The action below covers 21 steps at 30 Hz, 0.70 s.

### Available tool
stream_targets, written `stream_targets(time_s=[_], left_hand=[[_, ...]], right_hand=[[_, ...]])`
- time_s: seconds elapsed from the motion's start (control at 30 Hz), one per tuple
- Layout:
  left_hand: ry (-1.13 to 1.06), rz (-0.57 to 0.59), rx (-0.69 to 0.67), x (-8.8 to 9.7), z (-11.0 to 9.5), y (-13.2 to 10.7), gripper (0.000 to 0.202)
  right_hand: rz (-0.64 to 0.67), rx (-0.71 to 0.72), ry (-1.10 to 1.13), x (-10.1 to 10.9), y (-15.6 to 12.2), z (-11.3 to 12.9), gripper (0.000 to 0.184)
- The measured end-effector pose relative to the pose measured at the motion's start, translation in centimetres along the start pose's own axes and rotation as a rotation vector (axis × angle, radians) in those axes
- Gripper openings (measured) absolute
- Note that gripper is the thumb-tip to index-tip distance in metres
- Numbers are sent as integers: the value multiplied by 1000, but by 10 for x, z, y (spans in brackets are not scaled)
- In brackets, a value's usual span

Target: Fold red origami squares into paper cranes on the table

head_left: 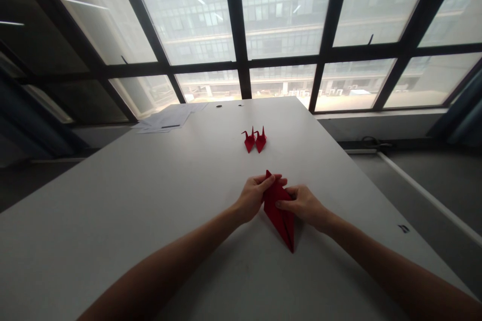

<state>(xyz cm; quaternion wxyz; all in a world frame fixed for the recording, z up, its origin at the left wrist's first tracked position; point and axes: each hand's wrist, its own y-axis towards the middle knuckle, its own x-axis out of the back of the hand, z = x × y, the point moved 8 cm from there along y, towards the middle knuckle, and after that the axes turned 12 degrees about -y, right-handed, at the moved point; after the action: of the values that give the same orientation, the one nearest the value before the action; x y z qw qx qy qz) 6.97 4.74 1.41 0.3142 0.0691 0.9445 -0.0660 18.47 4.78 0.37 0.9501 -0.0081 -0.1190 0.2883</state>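
A folded red origami paper (277, 218), long and kite-shaped, is between my two hands over the white table. My left hand (256, 193) pinches it near its upper point, the thumb on top. On its right side my right hand (306, 205) grips the edge, with the thumb lying across the front face. The lower end narrows to a sharp tip pointing toward me, with a slit running up from it. Beyond the hands two finished red paper cranes, a left crane (249, 142) and a right crane (260, 141), stand side by side.
The white table (150, 200) stretches away to tall windows. Loose white sheets (165, 118) lie at its far left. Small dark fittings (219, 106) show near the far edge, and a dark mark (403, 229) sits by the right edge.
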Motion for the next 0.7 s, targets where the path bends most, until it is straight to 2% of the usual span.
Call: stream_targets(time_s=[0.17, 0.3, 0.4, 0.5, 0.57, 0.7], left_hand=[[-38, -18, -71, 2, -6, 2, 38], [-62, -81, -158, 11, -16, 6, 38], [-60, -61, -99, 10, -12, 7, 45], [97, 77, 18, -3, -1, 3, 47], [222, 126, 25, -7, 3, 0, 44], [331, 49, -31, 2, 1, 1, 38]], right_hand=[[48, -46, -19, -2, -3, 2, 19], [79, -48, -7, -3, -6, 5, 18], [-2, -24, 53, 6, -6, 8, 25], [-156, 19, 144, 22, -3, 10, 33], [-245, 33, 192, 31, -2, 9, 37], [-273, 27, 243, 32, 0, 4, 37]])
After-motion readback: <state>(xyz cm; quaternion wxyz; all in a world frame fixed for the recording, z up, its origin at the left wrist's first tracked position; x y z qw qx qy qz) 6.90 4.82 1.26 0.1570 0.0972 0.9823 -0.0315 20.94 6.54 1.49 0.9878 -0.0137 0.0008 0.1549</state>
